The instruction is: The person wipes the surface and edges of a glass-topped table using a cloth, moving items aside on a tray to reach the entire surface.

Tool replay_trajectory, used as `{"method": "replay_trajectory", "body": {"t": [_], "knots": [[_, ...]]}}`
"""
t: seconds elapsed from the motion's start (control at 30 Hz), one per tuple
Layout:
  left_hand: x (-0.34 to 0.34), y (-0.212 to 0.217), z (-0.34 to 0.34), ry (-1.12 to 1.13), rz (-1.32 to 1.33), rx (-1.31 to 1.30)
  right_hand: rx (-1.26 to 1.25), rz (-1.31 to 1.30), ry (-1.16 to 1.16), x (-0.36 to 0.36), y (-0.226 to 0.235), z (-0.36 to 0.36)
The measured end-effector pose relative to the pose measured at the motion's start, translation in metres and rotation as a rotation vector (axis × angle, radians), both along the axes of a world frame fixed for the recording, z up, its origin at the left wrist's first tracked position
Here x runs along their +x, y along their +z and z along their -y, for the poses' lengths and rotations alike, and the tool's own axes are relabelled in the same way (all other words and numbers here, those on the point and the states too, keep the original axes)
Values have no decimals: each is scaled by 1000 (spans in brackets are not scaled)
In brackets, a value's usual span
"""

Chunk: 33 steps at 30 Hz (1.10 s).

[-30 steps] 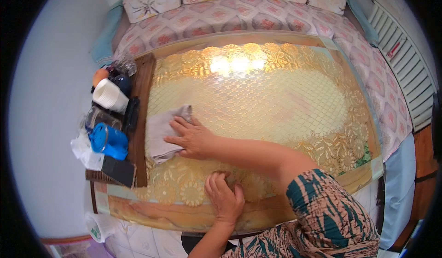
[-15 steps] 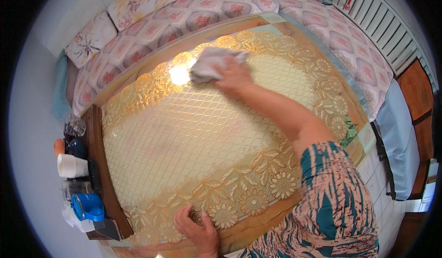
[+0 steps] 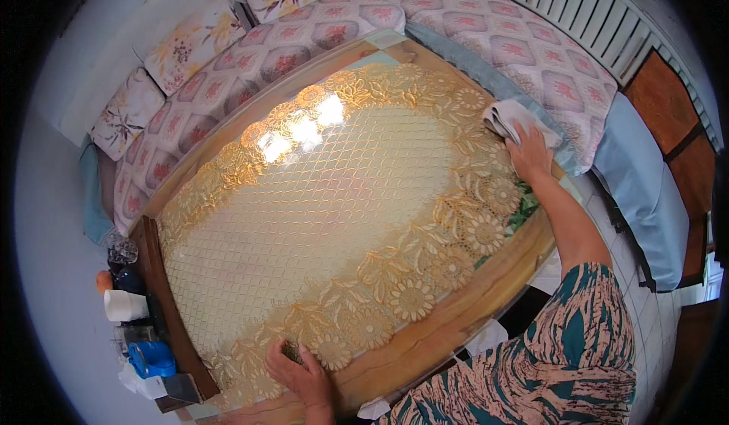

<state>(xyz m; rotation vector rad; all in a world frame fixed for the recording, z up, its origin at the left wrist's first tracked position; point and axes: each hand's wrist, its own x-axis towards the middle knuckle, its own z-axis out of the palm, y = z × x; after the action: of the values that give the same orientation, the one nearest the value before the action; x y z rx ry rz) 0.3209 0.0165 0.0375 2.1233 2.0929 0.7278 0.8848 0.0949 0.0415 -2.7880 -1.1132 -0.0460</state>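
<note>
My right hand [image 3: 531, 154] is closed on a light grey cloth [image 3: 518, 121], pressing it at the table's far right edge. The cloth is bunched up and reaches the border of the gold lace-patterned table cover [image 3: 319, 220]. Down at the near edge, my left hand [image 3: 298, 372] rests on the cover's flower border. Its fingers are bent and the thumb stands apart from them; I see nothing held there. The cover is glossy, with a lattice middle and bright light reflections near its far side.
A sofa [image 3: 304, 42] with a patterned cover and cushions [image 3: 194, 45] bends round the table's far and right sides. At the left, a brown wooden ledge [image 3: 163, 288] borders white stacked cups [image 3: 125, 305] and a blue mug [image 3: 152, 359]. A white radiator [image 3: 577, 7] stands behind the sofa.
My right hand has moved the cloth rightward and nearer, from the table's far middle to its right edge. My left hand stays at the near border. The view has shifted a little.
</note>
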Motion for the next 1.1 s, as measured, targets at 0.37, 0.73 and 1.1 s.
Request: {"method": "replay_trajectory", "body": {"t": [0.37,0.73,1.1], "knots": [[1,-11,-4,21,-100,111,271,61,429,-155,-13,148],[5,-9,-6,15,-124,176,154,-186,1156,-334,-8,42],[11,-3,0,18,-65,95,25,-113,593,-172,-6,-52]]}}
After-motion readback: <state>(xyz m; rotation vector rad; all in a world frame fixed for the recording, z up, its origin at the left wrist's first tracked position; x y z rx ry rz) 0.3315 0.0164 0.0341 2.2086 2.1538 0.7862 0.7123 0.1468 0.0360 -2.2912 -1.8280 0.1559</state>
